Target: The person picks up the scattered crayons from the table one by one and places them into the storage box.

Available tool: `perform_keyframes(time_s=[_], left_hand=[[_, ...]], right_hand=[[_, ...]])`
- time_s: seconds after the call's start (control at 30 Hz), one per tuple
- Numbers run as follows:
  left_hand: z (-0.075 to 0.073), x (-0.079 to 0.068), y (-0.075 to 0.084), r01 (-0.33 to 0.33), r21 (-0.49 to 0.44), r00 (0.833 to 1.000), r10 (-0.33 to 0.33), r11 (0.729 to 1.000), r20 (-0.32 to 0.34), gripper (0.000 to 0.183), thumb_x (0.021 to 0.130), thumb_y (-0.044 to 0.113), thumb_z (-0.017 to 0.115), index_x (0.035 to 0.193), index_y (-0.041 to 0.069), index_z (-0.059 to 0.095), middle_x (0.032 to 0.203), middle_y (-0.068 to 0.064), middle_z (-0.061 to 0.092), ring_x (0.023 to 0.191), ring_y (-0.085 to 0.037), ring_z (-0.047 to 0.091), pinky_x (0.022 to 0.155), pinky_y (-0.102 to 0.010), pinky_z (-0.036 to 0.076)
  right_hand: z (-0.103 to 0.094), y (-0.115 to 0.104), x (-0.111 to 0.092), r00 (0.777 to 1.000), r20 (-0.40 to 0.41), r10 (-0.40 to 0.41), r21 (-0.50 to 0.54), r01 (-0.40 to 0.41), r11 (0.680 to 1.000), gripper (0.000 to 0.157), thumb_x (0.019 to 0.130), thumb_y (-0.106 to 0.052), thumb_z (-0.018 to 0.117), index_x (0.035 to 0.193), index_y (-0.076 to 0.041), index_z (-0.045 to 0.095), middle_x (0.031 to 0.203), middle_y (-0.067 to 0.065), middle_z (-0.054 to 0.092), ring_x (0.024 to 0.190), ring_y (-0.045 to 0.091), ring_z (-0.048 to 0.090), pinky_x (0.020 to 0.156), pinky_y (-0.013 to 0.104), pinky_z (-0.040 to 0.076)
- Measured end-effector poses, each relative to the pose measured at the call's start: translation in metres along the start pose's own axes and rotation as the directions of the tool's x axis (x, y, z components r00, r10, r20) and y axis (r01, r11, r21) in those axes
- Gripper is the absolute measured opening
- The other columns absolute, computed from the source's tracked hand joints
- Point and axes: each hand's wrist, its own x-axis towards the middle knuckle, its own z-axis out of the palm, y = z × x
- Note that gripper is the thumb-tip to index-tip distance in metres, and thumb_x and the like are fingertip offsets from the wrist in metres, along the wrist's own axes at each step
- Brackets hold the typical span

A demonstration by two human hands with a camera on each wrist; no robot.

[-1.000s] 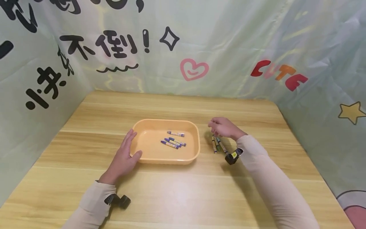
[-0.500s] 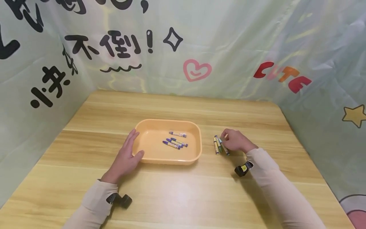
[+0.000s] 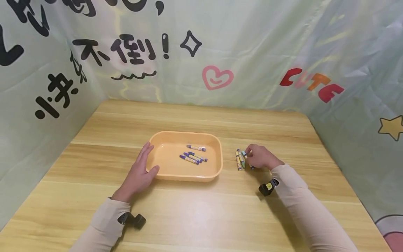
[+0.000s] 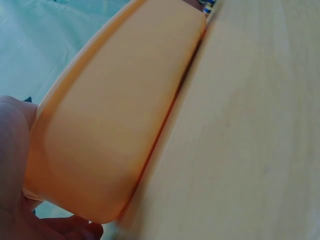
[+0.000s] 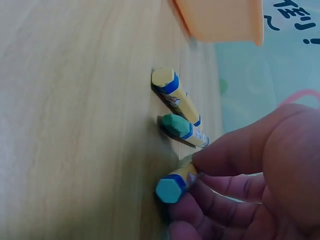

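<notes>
My right hand (image 3: 260,156) is low over the table, right of the peach plastic tray (image 3: 185,178). Its thumb and fingers pinch a crayon (image 5: 170,190) with a teal end and a yellow wrapper, which overlaps the tabletop in the right wrist view. Beside it lie a green crayon (image 5: 175,125) and a yellow-ended crayon (image 5: 165,80). My left hand (image 3: 136,175) rests against the tray's left end, fingers extended along the outside and thumb at the front corner. Inside the tray are several blue and purple crayons (image 3: 190,160), one (image 3: 196,148) apart from the others.
All this stands on a light wood table (image 3: 195,217). A pale printed cloth (image 3: 252,45) rises along its back and both sides. Each wrist wears a small black camera (image 3: 267,187).
My right hand has come down and right from above the loose crayons to the rightmost one, which its fingers now pinch. The left hand stays at the tray; the head view has shifted slightly.
</notes>
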Motion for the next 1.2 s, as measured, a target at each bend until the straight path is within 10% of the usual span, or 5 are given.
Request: perform_keyframes(time_s=[1.2], left_hand=[[0.001,-0.001,0.001,0.013,-0.005,1.0,-0.013,1.0,-0.008,0.07,0.089,0.012,0.057,0.15,0.0,0.024,0.16,-0.016,0.012,0.141,-0.042,0.02,0.108,-0.064,0.022]], right_hand=[[-0.016,-0.057,0.028,0.979,-0.15,-0.14,0.194,0.168,0.966,0.03,0.089,-0.011,0.058,0.117,-0.001,0.057,0.096,0.015,0.062,0.067,0.021,0.061,0.059,0.032,0.05]])
